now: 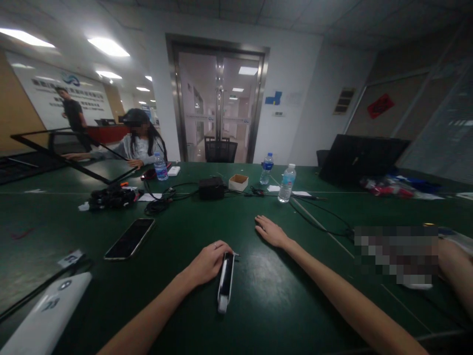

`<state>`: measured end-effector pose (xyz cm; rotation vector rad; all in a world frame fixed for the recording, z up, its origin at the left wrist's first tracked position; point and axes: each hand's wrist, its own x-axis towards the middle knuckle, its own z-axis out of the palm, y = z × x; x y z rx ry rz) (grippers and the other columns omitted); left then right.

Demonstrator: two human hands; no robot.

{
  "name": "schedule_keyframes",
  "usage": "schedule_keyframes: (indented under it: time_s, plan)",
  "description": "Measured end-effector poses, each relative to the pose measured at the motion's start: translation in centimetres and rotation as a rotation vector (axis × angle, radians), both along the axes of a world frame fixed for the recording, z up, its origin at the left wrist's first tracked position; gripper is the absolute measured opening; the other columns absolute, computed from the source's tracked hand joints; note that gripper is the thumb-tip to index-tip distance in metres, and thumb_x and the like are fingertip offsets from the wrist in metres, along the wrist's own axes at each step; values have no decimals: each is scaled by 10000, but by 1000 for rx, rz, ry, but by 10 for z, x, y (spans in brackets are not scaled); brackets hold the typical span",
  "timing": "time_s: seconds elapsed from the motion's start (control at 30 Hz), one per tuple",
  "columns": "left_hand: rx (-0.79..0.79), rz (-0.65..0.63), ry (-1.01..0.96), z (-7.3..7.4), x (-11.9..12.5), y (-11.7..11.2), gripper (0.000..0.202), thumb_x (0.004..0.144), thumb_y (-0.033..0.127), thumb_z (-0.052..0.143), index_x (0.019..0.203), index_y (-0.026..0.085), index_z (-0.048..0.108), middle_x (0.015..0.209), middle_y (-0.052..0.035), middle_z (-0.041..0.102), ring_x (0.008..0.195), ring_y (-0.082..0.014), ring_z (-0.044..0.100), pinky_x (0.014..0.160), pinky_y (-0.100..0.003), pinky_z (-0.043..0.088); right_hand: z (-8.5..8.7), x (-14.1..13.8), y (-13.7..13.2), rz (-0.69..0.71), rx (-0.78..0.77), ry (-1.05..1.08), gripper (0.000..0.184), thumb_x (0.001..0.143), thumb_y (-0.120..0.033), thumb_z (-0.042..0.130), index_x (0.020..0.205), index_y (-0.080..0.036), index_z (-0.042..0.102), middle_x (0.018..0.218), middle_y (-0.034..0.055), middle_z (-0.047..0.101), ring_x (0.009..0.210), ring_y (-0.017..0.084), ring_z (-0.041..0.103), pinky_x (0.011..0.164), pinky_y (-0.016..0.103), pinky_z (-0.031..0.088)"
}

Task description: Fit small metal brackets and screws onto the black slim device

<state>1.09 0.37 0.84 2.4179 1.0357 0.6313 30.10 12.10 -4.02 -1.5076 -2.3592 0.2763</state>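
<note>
My left hand [210, 262] rests on the green table [258, 328], its fingers bent round the far end of a slim white device [225, 283] with a long dark face. A thin metal piece sticks out sideways by the fingertips; the exact kind of device does not show. To the right and farther forward, my right hand [271, 231] lies palm down with fingers stretched out, holding nothing. A phone [130, 238] with a dark screen lies left of my left hand. Beyond my right hand stands a clear water bottle [287, 184].
At the back are a black box [211, 188], a small open carton [238, 182], bottles [267, 170] and trailing cables [160, 203]. A white power bank-like slab [50, 313] lies near left. Another person's arm [456, 268] reaches in at right; a person [138, 140] sits across, beside a black frame [70, 161].
</note>
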Motion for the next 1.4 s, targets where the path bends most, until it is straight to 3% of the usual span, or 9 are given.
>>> schedule_keyframes:
  time_s: [0.17, 0.27, 0.37, 0.5, 0.67, 0.9, 1.13, 1.27, 1.4]
  plan:
    - [20, -5, -4, -4, -1, 2, 358, 872, 35, 383, 1117, 205, 582, 1127, -53, 558, 1015, -161, 555, 912, -288, 468, -5, -1, -52, 148, 84, 23, 562, 938, -515, 343, 1431, -247, 379, 1510, 53, 324, 1413, 227, 224, 1160, 440, 182]
    - [17, 1, 2, -3, -1, 0, 345, 875, 44, 391, 1114, 198, 587, 1132, -55, 561, 1013, -162, 558, 907, -289, 474, -4, 19, -38, -52, 140, 18, 556, 953, -516, 274, 1414, -231, 398, 1515, 59, 310, 1424, 234, 179, 1155, 479, 143]
    - [13, 8, 4, 1, 0, -2, 332, 878, 48, 398, 1106, 190, 594, 1127, -58, 567, 1023, -165, 559, 917, -297, 476, -1, 54, 0, -393, 156, -26, 594, 954, -501, 253, 1403, -146, 415, 1522, 126, 274, 1428, 269, 152, 1151, 483, 118]
    - [5, 14, 11, 5, 1, -4, 334, 871, 42, 407, 1100, 192, 600, 1120, -56, 573, 1030, -170, 564, 926, -302, 476, -1, 89, 38, -617, -27, -95, 712, 941, -550, 209, 1422, -47, 361, 1498, 197, 293, 1412, 320, 192, 1136, 512, 137]
    - [4, 25, 20, 5, 1, -5, 327, 869, 52, 418, 1099, 198, 599, 1121, -53, 571, 1023, -172, 566, 916, -304, 480, -9, 87, 33, -511, -10, -141, 653, 956, -488, 208, 1416, -54, 369, 1490, 172, 325, 1405, 282, 233, 1144, 486, 141]
    - [15, 35, 25, 3, 4, 0, 313, 851, 56, 425, 1066, 190, 609, 1092, -52, 571, 961, -163, 572, 861, -288, 493, -8, 54, 4, -188, -7, 6, 604, 964, -465, 221, 1409, -94, 392, 1459, 134, 397, 1366, 226, 337, 1143, 397, 228]
    - [35, 82, 50, -3, 5, 6, 309, 858, 91, 437, 1099, 203, 595, 1110, -47, 551, 932, -164, 568, 813, -288, 501, 11, 20, -25, -34, -63, 25, 533, 967, -393, 258, 1399, -127, 420, 1425, 115, 451, 1327, 215, 402, 1114, 370, 289]
    - [29, 87, 55, -4, 1, 4, 309, 865, 99, 444, 1120, 202, 584, 1128, -45, 543, 946, -164, 562, 835, -295, 496, 26, 18, -32, 9, -47, -73, 475, 950, -273, 300, 1371, -129, 464, 1324, 129, 557, 1184, 231, 552, 1012, 340, 400]
    - [-10, 98, 58, 0, 0, 2, 293, 882, 115, 444, 1122, 207, 585, 1143, -44, 538, 956, -163, 560, 831, -294, 499, 28, 21, -30, -3, -18, -116, 437, 898, -171, 385, 1299, -226, 550, 1191, 78, 655, 1075, 215, 621, 933, 297, 440]
